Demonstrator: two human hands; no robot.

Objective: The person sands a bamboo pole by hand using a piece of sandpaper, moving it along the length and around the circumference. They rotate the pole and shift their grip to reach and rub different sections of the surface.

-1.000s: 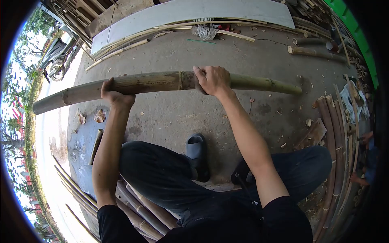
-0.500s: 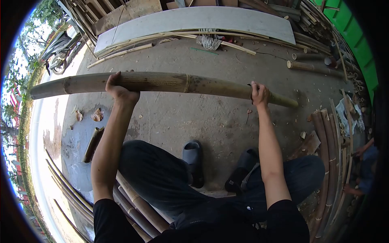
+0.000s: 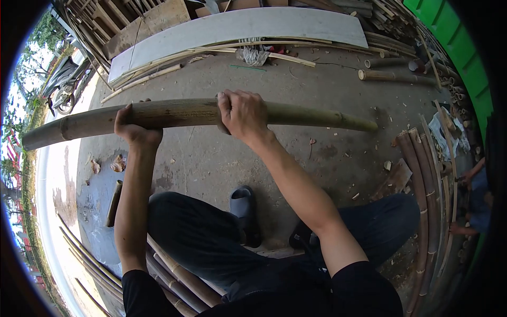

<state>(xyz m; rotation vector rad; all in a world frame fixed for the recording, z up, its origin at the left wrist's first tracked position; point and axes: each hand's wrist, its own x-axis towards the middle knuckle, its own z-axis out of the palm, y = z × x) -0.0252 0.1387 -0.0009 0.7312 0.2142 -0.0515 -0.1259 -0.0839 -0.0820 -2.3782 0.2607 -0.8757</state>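
Observation:
A long greenish-brown bamboo pole point(image 3: 174, 112) runs across the view above the floor, its left end slightly lower. My left hand point(image 3: 138, 127) is closed around it left of the middle, palm from below, with fingertips showing over the far side. Near the middle, my right hand point(image 3: 244, 113) is wrapped over the pole from above. A thin dark curved edge shows beneath the right hand's thumb side; what it is I cannot make out. To the right of this hand, the pole's thinner, greener end reaches out over the floor.
More bamboo poles point(image 3: 422, 201) lie on my right, and others point(image 3: 185, 272) beside my left leg. Ahead lies a long white board point(image 3: 237, 29) with bamboo strips along it. Another person's arm point(image 3: 472, 171) shows at the right edge. A motorbike point(image 3: 66, 90) stands outside.
My right hand has slid left along the pole, from near its right end to the middle, and the dark curved edge moved with it. My left hand keeps its hold. The view shifted slightly.

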